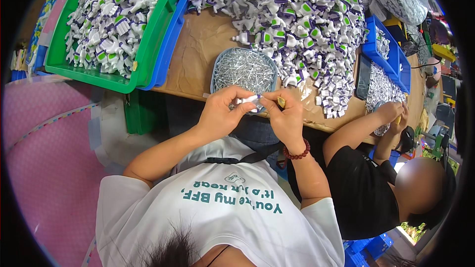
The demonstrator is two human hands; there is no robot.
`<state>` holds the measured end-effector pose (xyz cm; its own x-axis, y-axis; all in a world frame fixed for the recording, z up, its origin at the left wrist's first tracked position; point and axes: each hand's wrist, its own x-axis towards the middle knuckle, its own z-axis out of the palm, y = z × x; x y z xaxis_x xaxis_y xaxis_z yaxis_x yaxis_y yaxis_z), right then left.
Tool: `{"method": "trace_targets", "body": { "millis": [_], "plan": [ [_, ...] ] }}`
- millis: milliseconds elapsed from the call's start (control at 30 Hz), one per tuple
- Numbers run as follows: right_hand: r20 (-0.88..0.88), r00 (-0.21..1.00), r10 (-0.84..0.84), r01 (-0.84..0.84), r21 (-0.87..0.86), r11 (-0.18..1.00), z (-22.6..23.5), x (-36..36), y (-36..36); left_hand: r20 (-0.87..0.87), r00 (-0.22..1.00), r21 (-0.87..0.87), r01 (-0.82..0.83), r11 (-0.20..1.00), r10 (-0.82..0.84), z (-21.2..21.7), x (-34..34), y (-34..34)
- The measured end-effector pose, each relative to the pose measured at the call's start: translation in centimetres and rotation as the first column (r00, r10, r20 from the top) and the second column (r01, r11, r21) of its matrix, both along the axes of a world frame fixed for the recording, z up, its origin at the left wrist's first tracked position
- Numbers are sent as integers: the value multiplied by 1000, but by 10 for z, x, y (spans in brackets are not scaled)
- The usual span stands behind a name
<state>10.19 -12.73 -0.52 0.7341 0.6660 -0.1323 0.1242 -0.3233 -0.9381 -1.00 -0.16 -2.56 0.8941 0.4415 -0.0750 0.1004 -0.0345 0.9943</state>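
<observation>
My left hand [220, 112] and my right hand [288, 114] meet in front of me, both closed on one small white plastic figure piece [249, 100] with purple trim. Fingertips cover part of its outline. A yellow wrap [281, 101] shows on a finger of my right hand. Directly behind the hands stands a grey-blue tub [214, 71] of thin silvery metal pins [245, 69]. Beyond it, a big pile of white, purple and green pieces [302, 24] covers much of the brown-covered table [190, 54].
At the left, a green tray [132, 71] full of similar pieces sits beside a blue tray [166, 52]. To the right are a blue divided bin [391, 57], a pile of small white parts [381, 86], and a co-worker in a black shirt [363, 188], close to my right arm.
</observation>
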Motion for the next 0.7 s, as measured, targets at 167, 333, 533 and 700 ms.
{"method": "trace_targets", "body": {
  "millis": [167,333,533,700],
  "plan": [
    [62,982,181,-173,-116,978,10,4,5,-153,977,-120,129,984,-146,-7,1,1],
    [312,900,306,-309,-39,950,18,21,3,-180,958,-685,41,727,-224,-4,2,22],
    [-157,863,479,-490,-37,871,28,7,-7,-50,959,-741,152,654,-279,3,3,23],
    [-209,854,476,-488,-3,873,23,4,-6,-64,945,-680,193,707,-320,6,1,18]
  ]
}}
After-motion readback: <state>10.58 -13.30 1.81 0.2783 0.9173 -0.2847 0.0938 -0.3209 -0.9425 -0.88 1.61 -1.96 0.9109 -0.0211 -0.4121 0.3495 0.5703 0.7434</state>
